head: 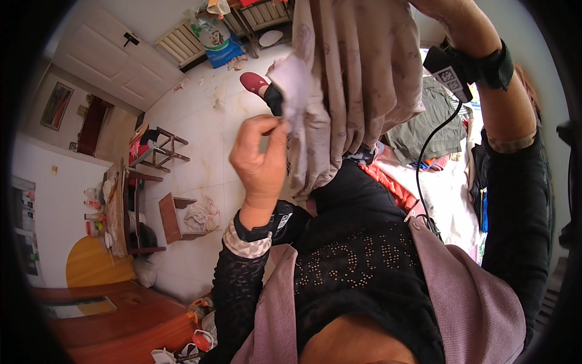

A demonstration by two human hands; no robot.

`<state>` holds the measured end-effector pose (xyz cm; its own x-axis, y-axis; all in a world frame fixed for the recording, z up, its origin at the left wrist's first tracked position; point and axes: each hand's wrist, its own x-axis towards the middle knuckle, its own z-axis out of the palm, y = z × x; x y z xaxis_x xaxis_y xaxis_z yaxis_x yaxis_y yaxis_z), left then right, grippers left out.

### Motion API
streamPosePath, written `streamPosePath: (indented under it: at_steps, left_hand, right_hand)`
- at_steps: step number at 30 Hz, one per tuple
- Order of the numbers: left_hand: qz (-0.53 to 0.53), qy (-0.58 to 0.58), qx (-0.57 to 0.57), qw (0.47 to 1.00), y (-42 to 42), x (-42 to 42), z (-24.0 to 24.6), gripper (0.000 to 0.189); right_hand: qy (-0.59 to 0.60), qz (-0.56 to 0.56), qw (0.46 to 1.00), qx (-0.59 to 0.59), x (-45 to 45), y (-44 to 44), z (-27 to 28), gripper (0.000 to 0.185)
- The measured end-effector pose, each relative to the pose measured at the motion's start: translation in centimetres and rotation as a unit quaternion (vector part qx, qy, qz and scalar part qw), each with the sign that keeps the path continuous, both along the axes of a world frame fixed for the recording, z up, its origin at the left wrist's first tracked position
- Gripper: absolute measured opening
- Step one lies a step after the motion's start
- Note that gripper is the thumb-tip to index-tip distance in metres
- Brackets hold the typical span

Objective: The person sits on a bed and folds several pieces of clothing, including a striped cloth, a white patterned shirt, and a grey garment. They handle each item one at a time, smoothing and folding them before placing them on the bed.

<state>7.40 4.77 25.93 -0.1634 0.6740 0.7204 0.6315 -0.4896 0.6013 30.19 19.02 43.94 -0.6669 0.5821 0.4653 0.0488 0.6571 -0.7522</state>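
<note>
A large beige-grey cloth with a faint purple pattern (pixel 359 68) hangs in long folds before me, its upper part running out of the picture. My left hand (pixel 259 154) pinches the edge of a pale lilac piece of fabric (pixel 293 86) between thumb and fingers. That piece is blurred and lies against the cloth's left side; whether it is part of the cloth I cannot tell. My right hand (pixel 439 16) is raised at the top edge beside the cloth. Its fingers are cut off, so its grip is hidden. A strapped black device (pixel 448 75) sits at the right wrist.
Clothes, including grey-green trousers (pixel 427 123) and a red-orange garment (pixel 391 184), lie on a white-covered surface (pixel 448 200) at right. A wooden stool (pixel 163 150), an overturned small bench (pixel 175 218) and a reddish wooden cabinet (pixel 127 321) stand left. A black cable (pixel 423 154) hangs near my right arm.
</note>
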Motion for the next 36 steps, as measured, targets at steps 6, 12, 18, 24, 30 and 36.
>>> streamPosePath:
  at_steps: [6, 12, 18, 24, 30, 36]
  left_hand:
    - [0.076, 0.062, 0.037, 0.995, -0.5, -1.9, 1.2, 0.013]
    - [-0.125, -0.049, -0.101, 0.986, -0.9, -2.3, 1.8, 0.012]
    - [-0.314, -0.307, -0.248, 0.864, -1.3, -3.7, 2.5, 0.015]
    - [-0.384, -0.391, -0.356, 0.757, -0.8, -3.4, 2.1, 0.019]
    - [-0.373, -0.350, -0.373, 0.774, -0.9, -1.4, 1.5, 0.047]
    - [-0.382, -0.284, -0.447, 0.757, -1.1, -1.9, 2.1, 0.039]
  right_hand:
    - [0.046, -0.008, 0.999, -0.012, 0.8, 1.2, -2.4, 0.042]
    - [-0.002, -0.073, 0.997, -0.007, 1.4, 2.5, -3.6, 0.043]
    - [-0.043, -0.150, 0.987, -0.046, 1.0, 3.2, -5.6, 0.047]
    - [-0.058, -0.137, 0.987, -0.066, 0.4, 3.4, -7.4, 0.050]
    - [-0.084, -0.176, 0.978, -0.075, 0.3, 4.6, -9.2, 0.053]
    - [-0.112, -0.191, 0.970, -0.096, 1.1, 4.2, -10.2, 0.056]
